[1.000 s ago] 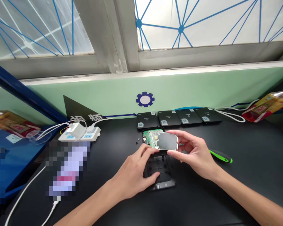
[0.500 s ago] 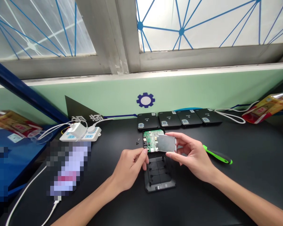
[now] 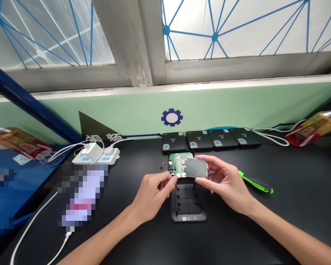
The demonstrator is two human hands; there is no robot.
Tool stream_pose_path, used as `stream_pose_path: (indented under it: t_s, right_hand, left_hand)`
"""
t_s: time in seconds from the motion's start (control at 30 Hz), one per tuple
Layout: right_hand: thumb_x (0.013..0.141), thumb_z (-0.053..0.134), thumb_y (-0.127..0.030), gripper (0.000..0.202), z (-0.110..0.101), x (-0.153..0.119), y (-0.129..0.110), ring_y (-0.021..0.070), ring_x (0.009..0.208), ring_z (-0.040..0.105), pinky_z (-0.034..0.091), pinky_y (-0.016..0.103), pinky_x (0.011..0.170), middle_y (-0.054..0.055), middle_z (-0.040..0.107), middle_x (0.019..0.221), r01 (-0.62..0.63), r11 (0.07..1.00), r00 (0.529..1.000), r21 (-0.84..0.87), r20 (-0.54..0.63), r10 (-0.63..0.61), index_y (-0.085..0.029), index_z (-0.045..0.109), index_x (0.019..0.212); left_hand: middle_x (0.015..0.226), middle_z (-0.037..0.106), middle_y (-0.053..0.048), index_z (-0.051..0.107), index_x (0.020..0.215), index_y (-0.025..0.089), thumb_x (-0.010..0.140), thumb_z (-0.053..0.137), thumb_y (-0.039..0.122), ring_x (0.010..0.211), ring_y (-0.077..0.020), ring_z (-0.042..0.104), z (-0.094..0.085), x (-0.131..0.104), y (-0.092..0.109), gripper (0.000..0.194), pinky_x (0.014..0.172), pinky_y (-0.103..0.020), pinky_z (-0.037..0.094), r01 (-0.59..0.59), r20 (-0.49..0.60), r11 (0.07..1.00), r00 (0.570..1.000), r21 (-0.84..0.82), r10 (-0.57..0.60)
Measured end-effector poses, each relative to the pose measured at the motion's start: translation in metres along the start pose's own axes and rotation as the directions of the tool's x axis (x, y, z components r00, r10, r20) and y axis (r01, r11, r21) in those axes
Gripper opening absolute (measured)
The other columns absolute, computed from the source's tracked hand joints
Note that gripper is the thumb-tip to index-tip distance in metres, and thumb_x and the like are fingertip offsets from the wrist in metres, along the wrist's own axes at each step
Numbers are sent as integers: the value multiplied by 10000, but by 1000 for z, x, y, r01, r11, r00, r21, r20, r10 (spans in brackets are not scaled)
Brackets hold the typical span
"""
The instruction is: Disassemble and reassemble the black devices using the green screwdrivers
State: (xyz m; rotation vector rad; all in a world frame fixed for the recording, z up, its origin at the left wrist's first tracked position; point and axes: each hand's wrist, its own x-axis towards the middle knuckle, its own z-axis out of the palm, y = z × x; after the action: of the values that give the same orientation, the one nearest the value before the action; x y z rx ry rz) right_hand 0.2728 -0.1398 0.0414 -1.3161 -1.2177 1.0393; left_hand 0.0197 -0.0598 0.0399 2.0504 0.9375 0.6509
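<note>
Right hand [image 3: 226,182] has the metal plate [image 3: 197,168] pinched between thumb and fingers, tilted up just above the open black case [image 3: 188,206]. Left hand [image 3: 153,191] is loosely curled, fingertips touching the green board [image 3: 178,163] at the plate's left edge. All of this sits mid-table [image 3: 292,206]. Four black boxes [image 3: 209,138] line the back edge, a green screwdriver [image 3: 256,182] lies just right, a power strip [image 3: 98,156] sits back-left.
</note>
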Motion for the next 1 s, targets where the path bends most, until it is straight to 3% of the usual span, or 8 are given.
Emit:
stream_pose_path:
  t_s: [0.17,0.3,0.57,1.0]
  right_hand:
    - [898,917,-462,625,1,2,1,185,752,740,621,278,626,7,697,888,-28,1000,1000,14,5,28,-249,708,1447]
    - [916,893,-541,716,3,1,10,271,754,839,580,250,464,15,695,877,-111,994,993,15,34,111,-237,639,1511]
    - [845,937,-574,734,11,1,15,283,776,848,659,283,526,-27,623,811,-156,986,987,58,41,154,-203,682,1426]
    - [840,965,-493,722,7,1,10,292,832,844,639,265,486,17,704,854,-135,986,991,99,6,135,-205,693,1444]
  left_hand:
    - [847,693,16,702,916,194,1064,670,261,583,-94,460,5,-2,-5,165,590,-246,365,-281,-2,942,958,182,287]
    - [852,696,5,712,918,187,1087,646,236,595,-98,510,5,-2,-11,189,596,-250,387,-351,12,899,932,263,361]
    - [721,619,7,758,868,184,1141,560,274,585,-126,538,7,-3,-15,348,588,-280,391,-351,99,872,936,340,338]
    - [995,713,-34,748,1079,222,1144,549,270,747,-175,704,9,-6,-13,215,681,-301,481,-271,137,885,962,379,236]
